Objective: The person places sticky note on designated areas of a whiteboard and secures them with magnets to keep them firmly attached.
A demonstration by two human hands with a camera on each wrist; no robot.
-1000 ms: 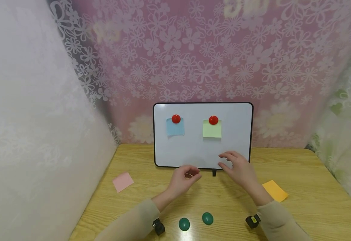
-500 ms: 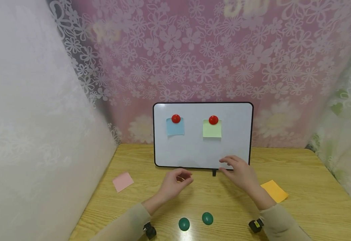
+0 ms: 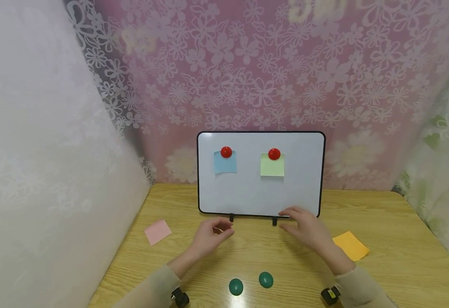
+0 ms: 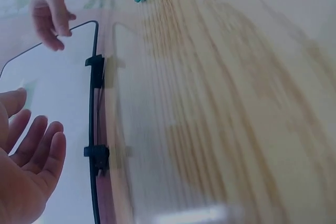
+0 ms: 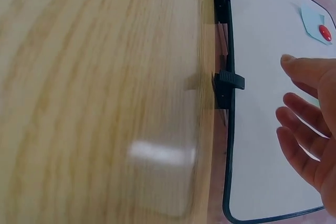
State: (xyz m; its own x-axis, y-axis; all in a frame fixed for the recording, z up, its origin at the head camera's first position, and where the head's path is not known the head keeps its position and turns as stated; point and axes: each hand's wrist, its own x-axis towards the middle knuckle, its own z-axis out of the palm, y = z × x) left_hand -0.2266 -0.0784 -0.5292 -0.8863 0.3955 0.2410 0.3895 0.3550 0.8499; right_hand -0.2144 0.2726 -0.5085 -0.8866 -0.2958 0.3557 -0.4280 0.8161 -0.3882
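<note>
A whiteboard (image 3: pixel 247 192) with a black frame stands upright at the back of the table. On it, a blue sticky note (image 3: pixel 225 164) and a light green sticky note (image 3: pixel 272 167) each hang under a red round magnet (image 3: pixel 226 152). My left hand (image 3: pixel 209 236) hovers over the table just in front of the board's lower edge, its fingers loosely bent around nothing. Likewise without anything in its grasp, my right hand (image 3: pixel 307 229) is near the board's lower right part, thumb and fingers apart. Both hands are near the black stand feet (image 3: pixel 275 220).
Two green round magnets (image 3: pixel 236 286) lie at the table's front. A pink sticky note (image 3: pixel 157 232) rests on the left, and an orange sticky note (image 3: pixel 350 246) lies beside my right forearm. A flowered curtain (image 3: pixel 263 85) hangs behind the board.
My left hand has drawn back to the left and toward me, uncovering the left stand foot. My right hand has sunk slightly along the board. The notes and magnets stay put.
</note>
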